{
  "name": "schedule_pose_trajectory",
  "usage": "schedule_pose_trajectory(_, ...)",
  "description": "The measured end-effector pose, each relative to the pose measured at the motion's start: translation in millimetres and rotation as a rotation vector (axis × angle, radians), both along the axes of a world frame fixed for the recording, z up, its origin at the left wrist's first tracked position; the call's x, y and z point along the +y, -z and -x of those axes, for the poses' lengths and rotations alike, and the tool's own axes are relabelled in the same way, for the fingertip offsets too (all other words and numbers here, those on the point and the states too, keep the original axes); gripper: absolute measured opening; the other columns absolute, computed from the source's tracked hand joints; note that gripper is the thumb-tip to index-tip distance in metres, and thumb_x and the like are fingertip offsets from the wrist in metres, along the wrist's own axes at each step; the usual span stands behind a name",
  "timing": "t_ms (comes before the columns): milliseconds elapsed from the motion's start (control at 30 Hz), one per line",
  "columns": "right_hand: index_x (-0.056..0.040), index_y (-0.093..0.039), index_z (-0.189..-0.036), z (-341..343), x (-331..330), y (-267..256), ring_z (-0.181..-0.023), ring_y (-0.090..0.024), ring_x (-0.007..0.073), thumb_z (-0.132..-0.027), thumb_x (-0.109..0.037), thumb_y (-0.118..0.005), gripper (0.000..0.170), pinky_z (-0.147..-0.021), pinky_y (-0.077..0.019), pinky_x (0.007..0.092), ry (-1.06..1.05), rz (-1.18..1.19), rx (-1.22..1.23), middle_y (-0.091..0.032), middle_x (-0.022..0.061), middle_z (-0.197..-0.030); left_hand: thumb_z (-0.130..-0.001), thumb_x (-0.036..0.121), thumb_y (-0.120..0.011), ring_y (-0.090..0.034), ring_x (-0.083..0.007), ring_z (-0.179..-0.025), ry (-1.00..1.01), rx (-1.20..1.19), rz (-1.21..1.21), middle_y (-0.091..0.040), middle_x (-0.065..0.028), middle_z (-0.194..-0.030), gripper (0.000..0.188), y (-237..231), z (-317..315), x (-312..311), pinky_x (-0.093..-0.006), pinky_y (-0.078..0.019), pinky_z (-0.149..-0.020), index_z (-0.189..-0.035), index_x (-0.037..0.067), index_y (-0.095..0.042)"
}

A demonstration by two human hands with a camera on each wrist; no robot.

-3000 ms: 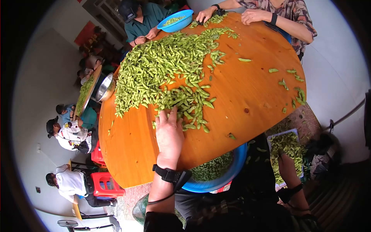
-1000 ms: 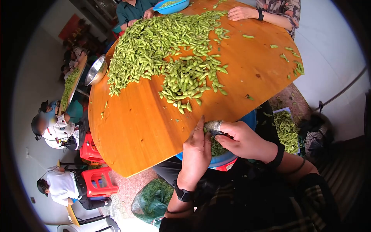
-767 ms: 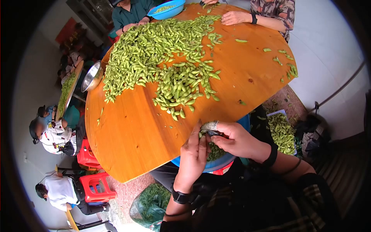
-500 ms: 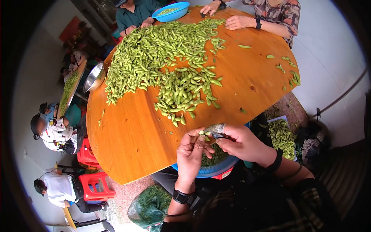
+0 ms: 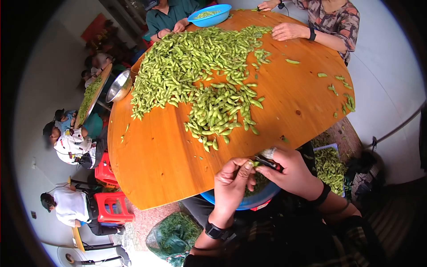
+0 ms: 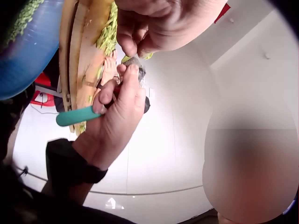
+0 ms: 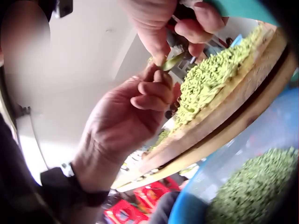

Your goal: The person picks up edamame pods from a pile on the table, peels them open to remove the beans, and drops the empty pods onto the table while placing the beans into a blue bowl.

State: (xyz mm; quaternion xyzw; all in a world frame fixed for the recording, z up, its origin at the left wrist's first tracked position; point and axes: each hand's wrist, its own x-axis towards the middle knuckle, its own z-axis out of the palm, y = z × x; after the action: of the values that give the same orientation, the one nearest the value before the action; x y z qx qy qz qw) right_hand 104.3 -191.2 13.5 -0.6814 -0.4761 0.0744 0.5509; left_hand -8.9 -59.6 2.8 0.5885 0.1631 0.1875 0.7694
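The left hand (image 5: pixel 232 184) pinches a green pod (image 7: pixel 174 61) between thumb and fingertips, just past the table's near edge. Facing it, the right hand (image 5: pixel 293 173) grips a tool with a teal handle (image 6: pixel 77 115), whose dark end meets the pod. A pale covering wraps a right fingertip (image 5: pixel 268 153). Below both hands is a blue basin (image 5: pixel 249 204) with small green beans (image 7: pixel 257 186) in it. A large heap of green pods (image 5: pixel 191 62) lies on the wooden table (image 5: pixel 151 155), with a smaller pile (image 5: pixel 218 109) nearer the hands.
Across the table sit two people, with a blue bowl (image 5: pixel 213 18) between them. A metal bowl (image 5: pixel 119 86) is at the left edge. On the floor are a tray of pods (image 5: pixel 329 169), a green bag (image 5: pixel 173 236) and red stools (image 5: pixel 111 208). Others sit farther left.
The left hand has come back from the pod pile to meet the right hand, which has risen from beside the floor tray. Lately both stay together at the pod while the head view shifts.
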Motion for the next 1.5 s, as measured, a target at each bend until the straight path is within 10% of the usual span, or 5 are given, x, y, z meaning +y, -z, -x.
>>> schedule_pose_trajectory(433, -0.0024, -0.052, -0.081, 5.6, -16.9, -5.4, -0.058, -0.057, 0.0337, -0.077, -0.008, -0.068, 0.019, -0.049, -0.0419, 0.0397, -0.153, 0.095, -0.177, -0.055, 0.0123, -0.069, -0.097, 0.007, -0.056, -0.051, -0.0042, -0.057, 0.088, 0.060, -0.619, -0.058, 0.0004, -0.073, 0.011, -18.6, 16.0, -8.8, -0.0194, -0.0398, -0.051, -0.089, 0.001, -0.060)
schedule_pose_trajectory(667, -0.0020, -0.056, -0.082, 10.2, -12.4, 1.1, -0.052, -0.058, 0.0293, -0.076, -0.006, -0.070, 0.016, -0.046, -0.0437, 0.0354, 0.013, 0.093, -0.115, -0.057, 0.0120, -0.067, -0.095, 0.004, -0.058, -0.053, -0.0054, -0.058, -0.107, 0.120, -0.120, -0.057, 0.0005, -0.072, 0.004, -6.9, 16.3, -23.5, -0.0198, -0.0416, -0.051, -0.093, 0.001, -0.061)
schedule_pose_trajectory(800, -0.0026, -0.048, -0.077, 15.0, -13.8, 5.1, -0.057, -0.057, 0.0357, -0.074, -0.006, -0.066, 0.018, -0.049, -0.0438, 0.0414, 0.073, 0.112, -0.200, -0.055, 0.0148, -0.067, -0.095, 0.004, -0.058, -0.054, -0.0057, -0.058, -0.152, -0.079, -0.885, -0.058, -0.0004, -0.068, 0.004, 7.3, 12.0, -13.2, -0.0198, -0.0427, -0.051, -0.097, 0.001, -0.060)
schedule_pose_trajectory(1267, 0.0011, -0.059, -0.086, -2.3, -34.9, 18.8, -0.066, -0.044, 0.0052, -0.085, -0.015, -0.068, 0.018, -0.057, -0.0389, 0.0253, -0.216, 0.260, 0.651, -0.051, 0.0004, -0.069, -0.096, 0.008, -0.057, -0.053, -0.0052, -0.062, 0.305, 0.231, 0.411, -0.060, -0.0004, -0.083, 0.007, 21.0, 14.5, 1.1, -0.0189, -0.0405, -0.053, -0.099, 0.002, -0.062)
schedule_pose_trajectory(1500, 0.0010, -0.060, -0.085, -43.0, -129.0, 47.1, -0.059, -0.059, 0.0340, -0.086, -0.014, -0.065, 0.016, -0.053, -0.0442, 0.0396, 0.325, 0.470, 0.036, -0.058, 0.0184, -0.070, -0.083, 0.000, -0.061, -0.062, -0.0324, -0.070, 0.043, 0.156, -1.108, -0.059, -0.0148, -0.085, 0.011, -28.6, -15.3, 10.2, -0.0371, -0.0504, -0.064, -0.093, 0.002, -0.066)
